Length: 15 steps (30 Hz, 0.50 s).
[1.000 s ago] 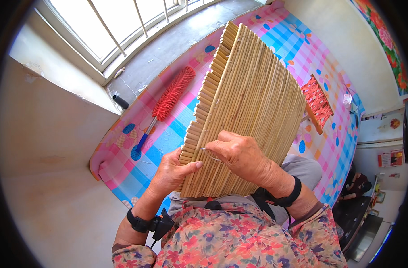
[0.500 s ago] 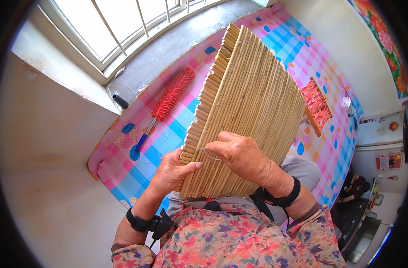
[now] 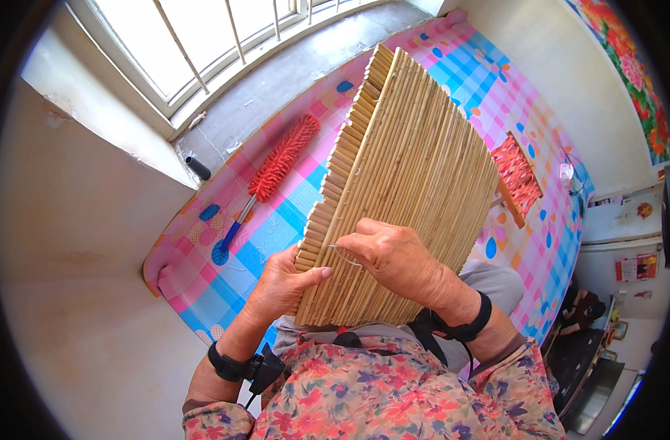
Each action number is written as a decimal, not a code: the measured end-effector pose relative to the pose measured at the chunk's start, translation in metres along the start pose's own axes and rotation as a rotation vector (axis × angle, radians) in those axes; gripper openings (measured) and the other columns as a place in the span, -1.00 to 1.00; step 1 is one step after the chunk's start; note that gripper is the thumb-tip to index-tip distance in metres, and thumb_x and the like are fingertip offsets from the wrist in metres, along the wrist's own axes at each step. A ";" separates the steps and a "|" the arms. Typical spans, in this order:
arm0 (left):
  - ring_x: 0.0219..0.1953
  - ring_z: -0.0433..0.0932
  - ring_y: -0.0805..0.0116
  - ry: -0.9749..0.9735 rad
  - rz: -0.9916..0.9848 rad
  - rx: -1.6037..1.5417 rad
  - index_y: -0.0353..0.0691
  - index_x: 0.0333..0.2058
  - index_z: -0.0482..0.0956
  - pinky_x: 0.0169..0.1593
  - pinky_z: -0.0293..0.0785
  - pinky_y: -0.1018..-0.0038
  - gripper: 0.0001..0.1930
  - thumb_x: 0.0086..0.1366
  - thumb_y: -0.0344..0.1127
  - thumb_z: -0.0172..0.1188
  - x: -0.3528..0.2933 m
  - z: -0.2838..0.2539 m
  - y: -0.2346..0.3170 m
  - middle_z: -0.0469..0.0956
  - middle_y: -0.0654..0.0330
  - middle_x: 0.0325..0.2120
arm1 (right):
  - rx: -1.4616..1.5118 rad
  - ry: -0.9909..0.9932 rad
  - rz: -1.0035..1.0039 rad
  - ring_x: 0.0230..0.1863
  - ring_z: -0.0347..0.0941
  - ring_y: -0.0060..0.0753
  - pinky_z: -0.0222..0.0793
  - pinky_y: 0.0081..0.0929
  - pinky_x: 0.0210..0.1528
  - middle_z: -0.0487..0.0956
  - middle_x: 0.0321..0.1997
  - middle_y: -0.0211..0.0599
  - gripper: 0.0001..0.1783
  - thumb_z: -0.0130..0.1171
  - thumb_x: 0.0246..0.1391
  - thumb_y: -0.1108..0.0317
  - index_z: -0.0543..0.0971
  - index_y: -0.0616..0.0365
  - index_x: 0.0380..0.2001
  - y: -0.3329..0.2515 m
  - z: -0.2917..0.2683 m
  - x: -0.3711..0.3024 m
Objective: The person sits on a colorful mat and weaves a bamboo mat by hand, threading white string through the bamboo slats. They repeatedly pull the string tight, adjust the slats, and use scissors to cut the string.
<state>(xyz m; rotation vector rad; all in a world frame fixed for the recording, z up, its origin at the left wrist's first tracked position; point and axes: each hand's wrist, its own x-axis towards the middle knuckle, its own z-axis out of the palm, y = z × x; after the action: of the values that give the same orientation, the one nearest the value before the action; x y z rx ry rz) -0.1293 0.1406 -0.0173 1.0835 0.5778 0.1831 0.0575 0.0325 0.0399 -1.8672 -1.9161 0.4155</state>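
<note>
A panel of thin straw-coloured stalks [image 3: 416, 169], bound side by side, leans up from my lap. Along its left side the cut ends of a second layer show behind the front one, with a row of small stitches nearby. My left hand [image 3: 282, 282] grips the lower left edge, thumb on the front face and fingers hidden behind. In front of the panel, my right hand [image 3: 397, 257] pinches a thin needle [image 3: 332, 246] close to that edge, its tip at the stalks. A pale loop of thread [image 3: 347, 259] hangs below the pinching fingers.
On the pink and blue checked sheet [image 3: 265, 238] lie a red fluffy duster [image 3: 285, 158] at left and a red woven-seat stool [image 3: 517, 170] at right. A barred window [image 3: 203, 44] and grey sill are at upper left. Another person [image 3: 584, 312] is at far right.
The view has shifted very slightly. Both hands, the needle and the stalk panel keep nearly the same places relative to each other.
</note>
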 end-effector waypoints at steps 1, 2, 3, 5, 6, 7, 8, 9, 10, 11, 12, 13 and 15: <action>-0.14 0.54 0.56 -0.005 0.009 -0.001 -0.37 0.08 0.44 -0.05 0.53 0.52 -0.58 0.26 -0.45 0.28 0.000 0.000 0.000 0.60 0.22 -0.14 | 0.000 -0.008 -0.003 -0.29 0.54 -0.18 0.52 -0.28 -0.33 0.46 -0.41 -0.27 -0.85 0.13 0.01 0.42 0.58 0.08 -0.29 0.000 0.000 0.000; -0.14 0.54 0.56 -0.008 0.017 -0.002 -0.37 0.07 0.44 -0.05 0.53 0.52 -0.58 0.26 -0.45 0.28 0.000 0.002 0.000 0.61 0.22 -0.14 | -0.011 0.003 -0.008 -0.32 0.53 -0.18 0.51 -0.29 -0.35 0.45 -0.42 -0.27 -0.84 0.15 0.02 0.42 0.58 0.08 -0.27 -0.001 -0.001 0.000; -0.14 0.54 0.56 -0.007 0.023 0.001 -0.37 0.07 0.45 -0.05 0.53 0.52 -0.59 0.26 -0.45 0.27 0.000 0.003 0.001 0.61 0.22 -0.15 | -0.021 0.012 -0.016 -0.35 0.52 -0.18 0.49 -0.30 -0.38 0.45 -0.44 -0.28 -0.83 0.17 0.02 0.42 0.59 0.07 -0.26 -0.002 -0.002 0.001; -0.14 0.53 0.56 0.006 0.032 0.009 -0.38 0.06 0.45 -0.05 0.53 0.51 -0.60 0.27 -0.45 0.27 -0.001 0.008 0.003 0.61 0.22 -0.15 | -0.061 0.020 -0.018 -0.38 0.51 -0.17 0.48 -0.31 -0.41 0.44 -0.46 -0.29 -0.82 0.19 0.01 0.43 0.59 0.07 -0.25 -0.006 -0.006 0.000; -0.14 0.53 0.56 0.012 0.037 0.014 -0.38 0.06 0.45 -0.05 0.53 0.51 -0.61 0.27 -0.45 0.26 -0.002 0.011 0.004 0.61 0.21 -0.15 | -0.091 0.020 -0.013 -0.39 0.51 -0.17 0.48 -0.31 -0.42 0.44 -0.47 -0.29 -0.82 0.18 0.00 0.44 0.58 0.07 -0.27 -0.009 -0.008 -0.001; -0.14 0.53 0.56 0.018 0.053 0.056 -0.39 0.05 0.45 -0.06 0.53 0.51 -0.62 0.27 -0.46 0.25 -0.003 0.014 0.005 0.61 0.22 -0.15 | -0.121 0.020 -0.005 -0.39 0.51 -0.17 0.48 -0.31 -0.42 0.43 -0.47 -0.29 -0.83 0.17 -0.01 0.45 0.58 0.07 -0.28 -0.012 -0.011 -0.003; -0.14 0.53 0.56 0.023 0.071 0.097 -0.39 0.05 0.45 -0.07 0.53 0.52 -0.62 0.28 -0.46 0.25 -0.003 0.018 0.006 0.60 0.23 -0.15 | -0.135 0.012 0.007 -0.39 0.51 -0.17 0.48 -0.30 -0.42 0.42 -0.48 -0.28 -0.83 0.16 -0.02 0.46 0.57 0.07 -0.29 -0.014 -0.013 -0.005; -0.14 0.53 0.56 0.028 0.093 0.133 -0.40 0.05 0.45 -0.07 0.53 0.52 -0.62 0.28 -0.46 0.24 -0.004 0.021 0.008 0.60 0.24 -0.15 | -0.151 0.007 0.020 -0.38 0.51 -0.17 0.48 -0.30 -0.42 0.42 -0.48 -0.28 -0.83 0.16 -0.03 0.47 0.57 0.08 -0.30 -0.017 -0.015 -0.007; -0.13 0.52 0.57 0.025 0.096 0.166 -0.40 0.05 0.45 -0.06 0.52 0.53 -0.63 0.28 -0.48 0.24 -0.004 0.025 0.009 0.60 0.25 -0.14 | -0.164 0.010 0.030 -0.38 0.51 -0.16 0.48 -0.30 -0.42 0.41 -0.48 -0.28 -0.83 0.15 -0.04 0.48 0.56 0.08 -0.31 -0.020 -0.017 -0.010; -0.12 0.51 0.58 0.028 0.101 0.194 -0.40 0.04 0.46 -0.05 0.51 0.54 -0.64 0.28 -0.49 0.23 -0.004 0.030 0.010 0.59 0.27 -0.13 | -0.166 0.028 0.037 -0.39 0.51 -0.15 0.48 -0.29 -0.42 0.42 -0.48 -0.27 -0.84 0.15 -0.03 0.47 0.56 0.08 -0.31 -0.021 -0.019 -0.014; -0.11 0.50 0.58 0.021 0.125 0.204 -0.40 0.04 0.46 -0.03 0.50 0.55 -0.64 0.27 -0.51 0.23 -0.004 0.035 0.010 0.58 0.28 -0.12 | -0.165 0.055 0.039 -0.39 0.52 -0.14 0.48 -0.28 -0.43 0.42 -0.48 -0.26 -0.86 0.15 -0.02 0.47 0.56 0.09 -0.32 -0.022 -0.020 -0.018; -0.14 0.50 0.59 0.033 0.128 0.304 -0.39 0.02 0.47 -0.06 0.50 0.54 -0.66 0.27 -0.50 0.23 -0.002 0.040 0.011 0.59 0.27 -0.16 | -0.168 0.084 0.042 -0.40 0.52 -0.13 0.48 -0.27 -0.43 0.42 -0.47 -0.25 -0.87 0.15 -0.01 0.47 0.55 0.09 -0.32 -0.022 -0.021 -0.024; -0.19 0.50 0.60 0.024 0.173 0.430 -0.37 -0.02 0.48 -0.12 0.50 0.52 -0.69 0.27 -0.49 0.23 0.002 0.052 0.009 0.61 0.23 -0.23 | -0.143 0.125 0.121 -0.41 0.52 -0.10 0.47 -0.27 -0.42 0.45 -0.46 -0.22 -0.88 0.17 0.03 0.47 0.57 0.12 -0.30 -0.018 -0.023 -0.039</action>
<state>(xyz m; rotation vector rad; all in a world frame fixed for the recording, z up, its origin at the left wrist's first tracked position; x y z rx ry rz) -0.0989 0.1055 0.0076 1.5523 0.5581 0.2288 0.0531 -0.0093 0.0650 -2.0563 -1.7989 0.1971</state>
